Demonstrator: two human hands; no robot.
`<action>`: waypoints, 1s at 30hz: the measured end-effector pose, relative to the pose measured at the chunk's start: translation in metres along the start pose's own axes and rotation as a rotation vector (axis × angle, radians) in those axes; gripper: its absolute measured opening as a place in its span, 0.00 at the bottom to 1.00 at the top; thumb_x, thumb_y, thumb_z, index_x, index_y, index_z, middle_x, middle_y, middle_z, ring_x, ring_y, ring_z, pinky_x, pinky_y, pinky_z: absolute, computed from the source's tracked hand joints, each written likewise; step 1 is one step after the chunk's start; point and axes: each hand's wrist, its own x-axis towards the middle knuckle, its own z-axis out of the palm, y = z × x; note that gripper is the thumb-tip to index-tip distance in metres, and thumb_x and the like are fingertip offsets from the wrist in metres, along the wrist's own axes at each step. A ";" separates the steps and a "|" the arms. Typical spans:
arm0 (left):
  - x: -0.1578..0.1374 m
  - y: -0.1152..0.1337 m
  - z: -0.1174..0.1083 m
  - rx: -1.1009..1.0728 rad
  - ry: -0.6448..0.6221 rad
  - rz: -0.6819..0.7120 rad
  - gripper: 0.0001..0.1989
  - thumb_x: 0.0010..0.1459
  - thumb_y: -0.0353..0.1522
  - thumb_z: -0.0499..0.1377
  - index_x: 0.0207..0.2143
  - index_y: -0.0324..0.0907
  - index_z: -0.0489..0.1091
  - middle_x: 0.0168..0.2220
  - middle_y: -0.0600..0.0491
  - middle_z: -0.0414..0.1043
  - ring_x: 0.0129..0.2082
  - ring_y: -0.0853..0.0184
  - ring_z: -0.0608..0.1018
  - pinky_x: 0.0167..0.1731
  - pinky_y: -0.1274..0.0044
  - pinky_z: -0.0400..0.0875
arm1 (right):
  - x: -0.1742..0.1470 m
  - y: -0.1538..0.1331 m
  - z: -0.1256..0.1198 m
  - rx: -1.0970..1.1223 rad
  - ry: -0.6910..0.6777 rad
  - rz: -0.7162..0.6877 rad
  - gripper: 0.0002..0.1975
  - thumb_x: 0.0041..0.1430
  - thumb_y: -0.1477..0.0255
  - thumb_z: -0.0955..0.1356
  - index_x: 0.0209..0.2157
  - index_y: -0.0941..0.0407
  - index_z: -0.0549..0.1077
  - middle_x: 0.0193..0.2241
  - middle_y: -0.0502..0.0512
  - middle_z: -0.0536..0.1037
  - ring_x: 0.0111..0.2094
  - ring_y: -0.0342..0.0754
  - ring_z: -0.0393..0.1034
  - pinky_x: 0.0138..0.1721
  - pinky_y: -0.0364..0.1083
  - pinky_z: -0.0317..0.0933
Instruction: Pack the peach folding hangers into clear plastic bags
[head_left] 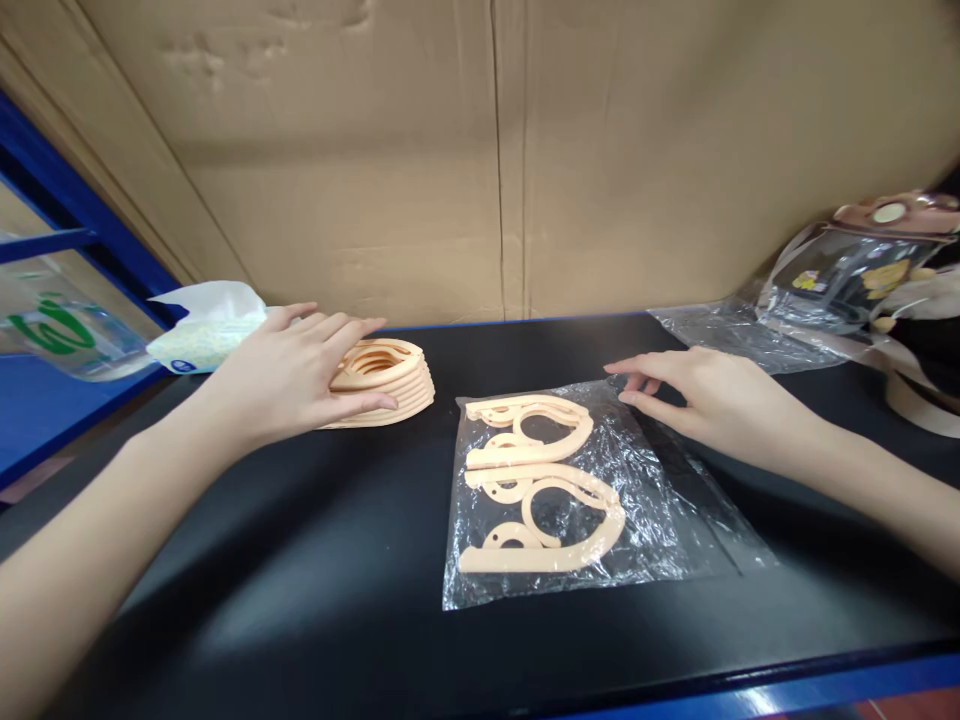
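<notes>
A stack of peach folding hangers (405, 385) lies at the left of the black table. My left hand (304, 375) reaches over its left side, fingers stretched out and thumb apart along the front. Whether the fingers press on the stack is hard to see. In the middle lies a clear plastic bag (645, 530) with two peach folding hangers (559, 555) in it, one above the other in the view. Just off the bag's upper right corner, my right hand (697, 395) hovers with its thumb and fingers apart and holds nothing.
A tissue pack (214, 335) stands at the back left, near a clear bottle (67, 320) lying on its side. At the back right are another clear plastic bag (739, 330) and a transparent drinking bottle (832, 275) with a strap. A cardboard wall (375, 200) closes off the back.
</notes>
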 end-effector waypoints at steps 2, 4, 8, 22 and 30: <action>0.000 0.000 0.000 0.036 -0.040 0.017 0.43 0.62 0.56 0.36 0.57 0.29 0.63 0.44 0.41 0.73 0.43 0.53 0.74 0.54 0.59 0.57 | 0.000 0.000 0.000 0.003 0.000 0.001 0.18 0.63 0.65 0.61 0.50 0.53 0.73 0.35 0.51 0.81 0.36 0.52 0.74 0.38 0.52 0.66; 0.001 0.001 -0.001 0.075 -0.074 0.030 0.38 0.64 0.54 0.39 0.54 0.30 0.65 0.44 0.42 0.72 0.42 0.55 0.74 0.54 0.60 0.58 | 0.000 -0.001 -0.001 0.008 -0.001 0.003 0.18 0.63 0.65 0.61 0.50 0.53 0.73 0.35 0.51 0.81 0.35 0.52 0.74 0.38 0.52 0.66; 0.002 0.002 -0.004 0.145 -0.071 0.031 0.33 0.64 0.51 0.45 0.52 0.31 0.66 0.44 0.44 0.71 0.43 0.57 0.73 0.54 0.62 0.59 | -0.001 0.000 -0.001 -0.022 0.028 -0.011 0.18 0.63 0.64 0.61 0.50 0.54 0.73 0.37 0.53 0.81 0.37 0.54 0.74 0.38 0.54 0.66; 0.006 0.108 -0.033 -0.249 0.371 0.149 0.42 0.50 0.61 0.55 0.51 0.34 0.65 0.45 0.41 0.70 0.45 0.53 0.73 0.44 0.65 0.66 | -0.018 -0.060 -0.013 0.739 -0.151 0.015 0.13 0.63 0.60 0.64 0.42 0.51 0.74 0.27 0.47 0.72 0.26 0.42 0.62 0.26 0.42 0.56; -0.001 0.137 -0.033 -0.323 0.382 0.228 0.42 0.52 0.58 0.55 0.54 0.32 0.64 0.46 0.42 0.73 0.43 0.56 0.74 0.43 0.67 0.62 | -0.023 -0.072 -0.009 1.188 -0.475 0.090 0.10 0.58 0.64 0.69 0.30 0.56 0.70 0.24 0.44 0.62 0.25 0.39 0.54 0.25 0.40 0.51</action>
